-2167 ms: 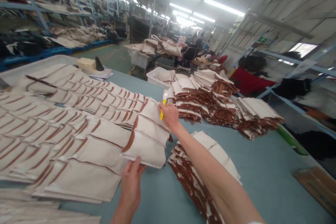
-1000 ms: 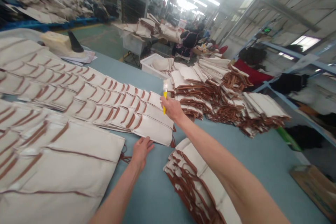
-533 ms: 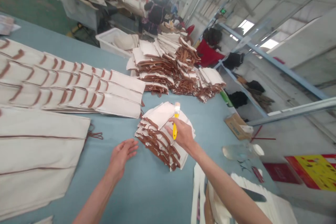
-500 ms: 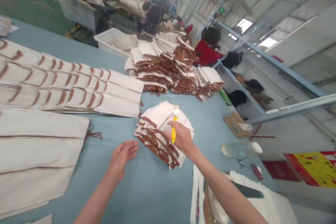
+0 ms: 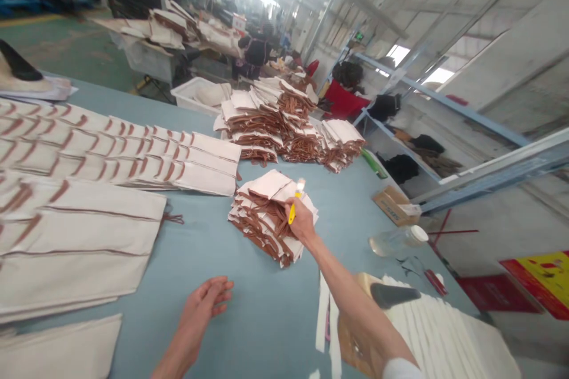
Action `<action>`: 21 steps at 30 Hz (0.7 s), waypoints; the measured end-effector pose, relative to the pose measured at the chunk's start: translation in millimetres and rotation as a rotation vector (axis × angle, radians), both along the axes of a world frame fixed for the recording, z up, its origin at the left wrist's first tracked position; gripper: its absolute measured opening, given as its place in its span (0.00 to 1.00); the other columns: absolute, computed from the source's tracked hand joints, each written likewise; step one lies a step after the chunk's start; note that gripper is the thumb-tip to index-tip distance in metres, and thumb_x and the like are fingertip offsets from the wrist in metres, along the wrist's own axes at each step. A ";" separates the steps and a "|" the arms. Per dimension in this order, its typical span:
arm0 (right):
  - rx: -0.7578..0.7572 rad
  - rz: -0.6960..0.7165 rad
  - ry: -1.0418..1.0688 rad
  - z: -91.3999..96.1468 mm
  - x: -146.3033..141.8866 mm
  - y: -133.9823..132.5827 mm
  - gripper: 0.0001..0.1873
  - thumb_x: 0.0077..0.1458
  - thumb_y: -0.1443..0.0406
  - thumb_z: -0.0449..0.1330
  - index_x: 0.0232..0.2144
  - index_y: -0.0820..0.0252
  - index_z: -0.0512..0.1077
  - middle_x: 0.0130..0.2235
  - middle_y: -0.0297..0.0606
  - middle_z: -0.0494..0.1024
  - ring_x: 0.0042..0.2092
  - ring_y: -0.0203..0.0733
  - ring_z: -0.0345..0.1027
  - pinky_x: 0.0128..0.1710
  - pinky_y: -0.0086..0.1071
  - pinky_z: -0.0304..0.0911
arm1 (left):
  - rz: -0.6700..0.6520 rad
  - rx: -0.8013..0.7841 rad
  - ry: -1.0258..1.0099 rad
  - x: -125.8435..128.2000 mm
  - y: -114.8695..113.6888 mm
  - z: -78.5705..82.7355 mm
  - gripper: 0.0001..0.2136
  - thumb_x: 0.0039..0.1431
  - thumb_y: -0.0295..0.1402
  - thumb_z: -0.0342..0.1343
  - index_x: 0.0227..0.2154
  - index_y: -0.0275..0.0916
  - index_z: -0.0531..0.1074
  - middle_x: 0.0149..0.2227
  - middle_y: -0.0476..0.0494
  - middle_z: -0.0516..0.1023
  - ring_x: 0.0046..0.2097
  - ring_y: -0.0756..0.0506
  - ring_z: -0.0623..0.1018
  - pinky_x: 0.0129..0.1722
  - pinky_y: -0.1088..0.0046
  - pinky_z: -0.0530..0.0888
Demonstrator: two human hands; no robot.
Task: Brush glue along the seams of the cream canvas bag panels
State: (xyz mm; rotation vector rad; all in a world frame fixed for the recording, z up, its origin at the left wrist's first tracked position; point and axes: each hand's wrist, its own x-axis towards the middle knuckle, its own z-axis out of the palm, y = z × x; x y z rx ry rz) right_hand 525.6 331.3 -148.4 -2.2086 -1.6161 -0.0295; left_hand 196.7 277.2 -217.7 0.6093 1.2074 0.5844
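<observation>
i have the brush point(image 5: 298, 192) raised over the stack point(image 5: 269, 183), a heap of pale, brown-edged pieces on the middle of the counter point(image 5: 249, 331), well in from its right edge. the right hand point(image 5: 302, 219) grips the brush by its yellow handle, bristles up, with fingers against the stack; whether they pinch cloth too, i can't tell. the left hand point(image 5: 202, 302) is loose and half curled, holding nothing, toward the counter's near side.

my worry is the stack: its layers look uneven, so a push from the right hand alone, without the left bracing, could make them slide. the rows point(image 5: 208, 160) end just beside it on the left and might get knocked askew. if the bristles are wet, which i can't see, a tipped wrist could smear the top piece.

farther out, the piles point(image 5: 253, 124) are toward the far edge; the box point(image 5: 393, 206) and jar point(image 5: 391, 243) sit near the right edge, where a wide sweep could strike the jar.
</observation>
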 end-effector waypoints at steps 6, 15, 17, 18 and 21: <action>0.209 -0.055 0.009 88.4 -8.9 -28.0 0.16 0.70 0.57 0.48 0.48 0.59 0.71 0.39 0.44 0.83 0.38 0.47 0.77 0.41 0.35 0.67 | 0.019 0.119 -0.029 -22.4 -19.9 53.0 0.31 0.40 0.54 0.77 0.42 0.37 0.84 0.47 0.28 0.88 0.50 0.32 0.86 0.46 0.62 0.83; 0.264 0.042 0.112 101.9 -123.6 -119.1 0.13 0.69 0.56 0.52 0.43 0.54 0.73 0.36 0.39 0.82 0.36 0.46 0.78 0.41 0.34 0.70 | 0.049 0.364 -0.278 -15.1 -52.8 164.3 0.34 0.40 0.54 0.79 0.47 0.36 0.86 0.51 0.29 0.87 0.54 0.27 0.85 0.55 0.55 0.83; 0.288 0.082 0.145 86.4 -151.6 -134.1 0.12 0.70 0.58 0.52 0.42 0.54 0.74 0.36 0.39 0.82 0.38 0.45 0.78 0.42 0.34 0.71 | 0.060 0.291 -0.313 -15.2 -59.4 155.5 0.35 0.40 0.52 0.80 0.49 0.36 0.85 0.54 0.29 0.86 0.58 0.27 0.83 0.57 0.57 0.81; 0.316 0.113 0.152 77.6 -165.3 -141.1 0.11 0.70 0.59 0.53 0.42 0.54 0.74 0.36 0.39 0.82 0.38 0.45 0.78 0.42 0.34 0.71 | 0.066 0.261 -0.322 -16.4 -63.0 149.0 0.35 0.40 0.52 0.80 0.49 0.36 0.84 0.55 0.29 0.85 0.59 0.28 0.82 0.58 0.58 0.80; 0.398 0.198 0.125 49.5 -204.3 -162.7 0.09 0.71 0.63 0.54 0.41 0.55 0.74 0.35 0.39 0.81 0.37 0.44 0.77 0.39 0.33 0.70 | 0.087 0.224 -0.337 -23.9 -75.5 128.7 0.31 0.44 0.51 0.79 0.48 0.36 0.84 0.56 0.31 0.85 0.58 0.30 0.83 0.59 0.58 0.79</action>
